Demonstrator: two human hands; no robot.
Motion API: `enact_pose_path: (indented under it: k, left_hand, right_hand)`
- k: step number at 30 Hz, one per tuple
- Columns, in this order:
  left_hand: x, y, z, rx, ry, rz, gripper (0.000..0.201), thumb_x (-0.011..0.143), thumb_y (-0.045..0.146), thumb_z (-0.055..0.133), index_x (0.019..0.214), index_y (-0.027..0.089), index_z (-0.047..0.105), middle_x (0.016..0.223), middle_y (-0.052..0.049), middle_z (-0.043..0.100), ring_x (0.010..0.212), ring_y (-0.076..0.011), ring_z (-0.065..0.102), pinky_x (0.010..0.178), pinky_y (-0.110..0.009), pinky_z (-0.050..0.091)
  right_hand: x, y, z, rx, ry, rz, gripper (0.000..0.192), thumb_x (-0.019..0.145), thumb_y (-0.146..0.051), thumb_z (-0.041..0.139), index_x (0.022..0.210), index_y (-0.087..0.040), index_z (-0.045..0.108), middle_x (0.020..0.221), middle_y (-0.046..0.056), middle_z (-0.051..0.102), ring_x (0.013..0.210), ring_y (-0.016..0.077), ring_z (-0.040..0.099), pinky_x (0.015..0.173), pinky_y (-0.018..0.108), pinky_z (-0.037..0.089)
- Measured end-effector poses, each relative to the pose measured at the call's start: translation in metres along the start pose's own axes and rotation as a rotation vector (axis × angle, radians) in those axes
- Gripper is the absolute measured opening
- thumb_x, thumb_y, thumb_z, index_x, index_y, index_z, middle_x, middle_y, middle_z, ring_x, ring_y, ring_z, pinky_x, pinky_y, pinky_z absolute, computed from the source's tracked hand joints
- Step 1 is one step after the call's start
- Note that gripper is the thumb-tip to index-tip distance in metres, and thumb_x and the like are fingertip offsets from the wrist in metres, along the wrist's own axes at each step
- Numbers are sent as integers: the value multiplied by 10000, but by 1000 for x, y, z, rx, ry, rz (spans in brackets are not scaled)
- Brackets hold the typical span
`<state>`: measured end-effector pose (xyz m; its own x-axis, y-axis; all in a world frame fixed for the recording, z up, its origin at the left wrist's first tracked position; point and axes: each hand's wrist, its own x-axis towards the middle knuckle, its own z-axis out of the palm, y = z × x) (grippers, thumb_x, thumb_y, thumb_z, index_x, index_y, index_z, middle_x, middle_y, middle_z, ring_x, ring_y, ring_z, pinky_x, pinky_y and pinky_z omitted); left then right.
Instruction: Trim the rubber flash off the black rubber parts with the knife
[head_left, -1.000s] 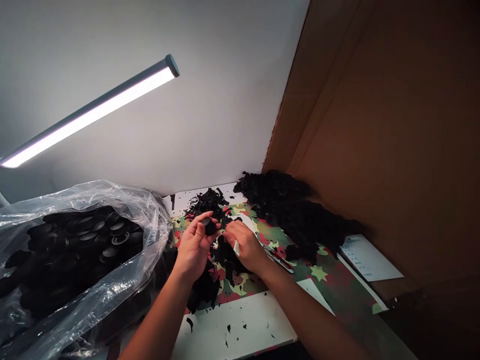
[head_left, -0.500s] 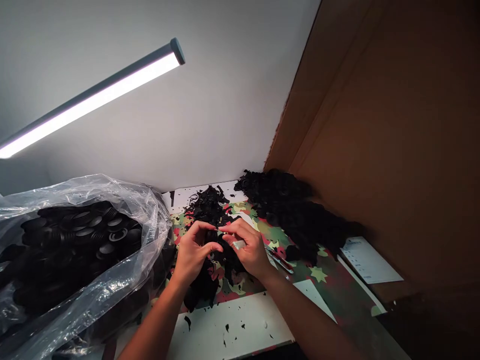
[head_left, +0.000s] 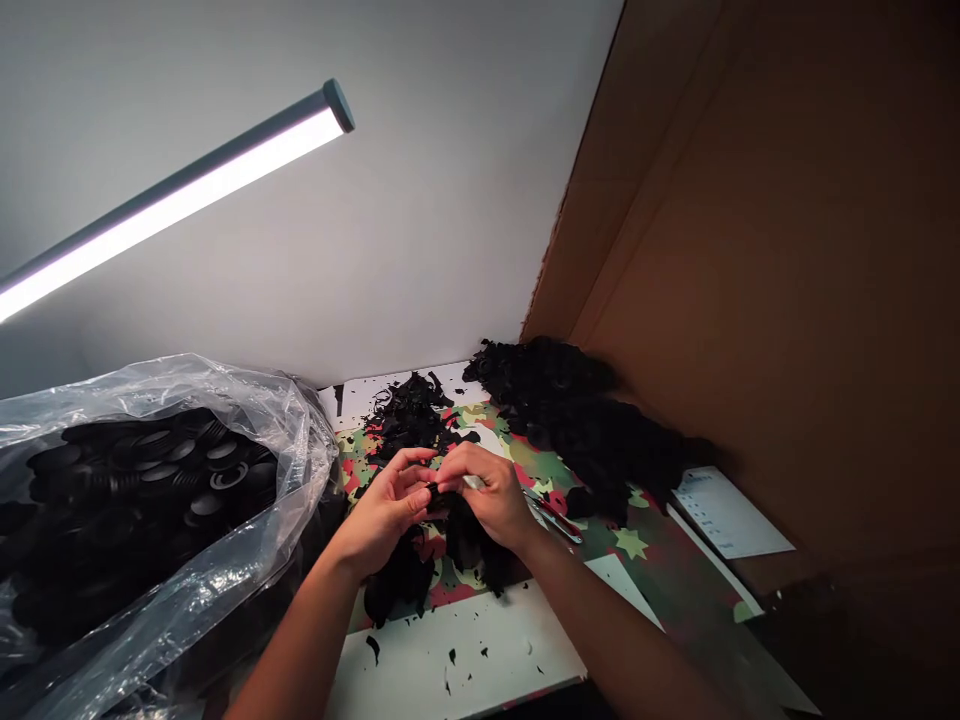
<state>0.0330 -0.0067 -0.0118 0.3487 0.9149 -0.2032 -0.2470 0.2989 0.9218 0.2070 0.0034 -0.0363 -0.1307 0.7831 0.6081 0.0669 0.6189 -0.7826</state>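
Observation:
My left hand (head_left: 386,512) grips a small black ribbed rubber part (head_left: 435,492) between thumb and fingers, over the middle of the table. My right hand (head_left: 487,492) is closed, its fingertips pinching at the near right side of that part. A short white piece (head_left: 473,482) shows among the right fingers; whether it is a tool's handle or a finger cover I cannot tell. Under and behind both hands lie black rubber scraps (head_left: 412,405) on a camouflage-patterned sheet (head_left: 525,450). The hands hide most of the part.
At left, a clear plastic bag (head_left: 307,440) holds many black ribbed parts (head_left: 157,460). A dark heap of black pieces (head_left: 555,400) lies at the back right by a cardboard wall (head_left: 750,250). Tweezers-like tools (head_left: 555,518), a white card (head_left: 731,512) and a lamp (head_left: 180,205) are around.
My hands have drawn together and the left has turned, its thumb now pressing against the black part. The view has shifted slightly.

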Motion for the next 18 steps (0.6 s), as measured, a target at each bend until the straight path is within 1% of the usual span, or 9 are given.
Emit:
enact_pose_path:
  k: [2, 4, 6, 8, 10, 11, 14, 16, 18]
  left_hand:
    - [-1, -1, -1, 24, -29, 23, 543, 665, 440, 889, 1153, 259, 738, 1070, -103, 733, 984, -235, 679, 828, -323, 562]
    - [0, -4, -3, 110, 31, 118, 520, 736, 473, 827, 1193, 237, 744, 1132, -118, 738, 1026, -247, 675, 850, -314, 548]
    - [2, -5, -5, 226, 116, 220, 509, 784, 466, 779, 1237, 237, 730, 1158, -104, 741, 1040, -251, 673, 855, -311, 540]
    - [4, -5, -7, 360, 166, 284, 500, 795, 436, 762, 1256, 246, 720, 1173, -88, 740, 1059, -257, 671, 868, -320, 538]
    - [4, -3, -7, 481, 191, 314, 441, 780, 399, 766, 1196, 251, 752, 1140, -72, 751, 1051, -256, 679, 875, -325, 539]
    - [3, -2, -7, 521, 207, 328, 398, 768, 381, 770, 1144, 249, 773, 1107, -65, 761, 1032, -252, 688, 873, -325, 540]
    - [1, 0, -7, 563, 273, 368, 299, 739, 329, 771, 1023, 237, 799, 1011, -50, 785, 925, -230, 715, 820, -312, 554]
    - [0, -1, -7, 578, 302, 372, 264, 738, 298, 754, 990, 233, 800, 961, -39, 794, 823, -209, 720, 748, -298, 561]
    - [-1, -2, -6, 603, 322, 372, 241, 740, 264, 731, 968, 233, 803, 911, -29, 798, 733, -191, 712, 683, -287, 556]
  right_hand:
    - [0, 0, 0, -41, 81, 68, 222, 939, -379, 652, 780, -229, 688, 769, 18, 681, 723, 172, 627, 681, 288, 491]
    - [0, -1, 0, -81, 123, 147, 345, 941, -500, 616, 743, -221, 659, 710, 10, 640, 666, 166, 584, 637, 285, 457]
    - [0, -3, 2, -79, 89, 231, 411, 913, -585, 612, 737, -215, 640, 663, -8, 593, 576, 140, 499, 571, 274, 410]
    - [-1, -3, 5, -24, 31, 316, 405, 844, -610, 684, 788, -212, 633, 666, -27, 578, 517, 113, 417, 516, 259, 369]
    - [-2, -4, 7, 52, 1, 383, 395, 800, -593, 735, 844, -215, 626, 699, -34, 590, 505, 100, 391, 494, 248, 357]
    - [-2, -4, 8, 83, 4, 400, 385, 805, -581, 732, 867, -217, 623, 721, -30, 600, 515, 102, 405, 499, 246, 367]
    - [-2, -4, 7, 94, 19, 384, 306, 864, -519, 682, 930, -224, 634, 767, -16, 620, 562, 120, 475, 536, 251, 407]
    - [-1, -5, 4, 45, 23, 327, 219, 914, -444, 640, 935, -227, 659, 779, -6, 630, 613, 137, 531, 573, 259, 435]
    - [1, -6, 0, -15, 20, 239, 171, 948, -374, 609, 907, -228, 690, 808, 14, 651, 700, 161, 591, 625, 272, 468]
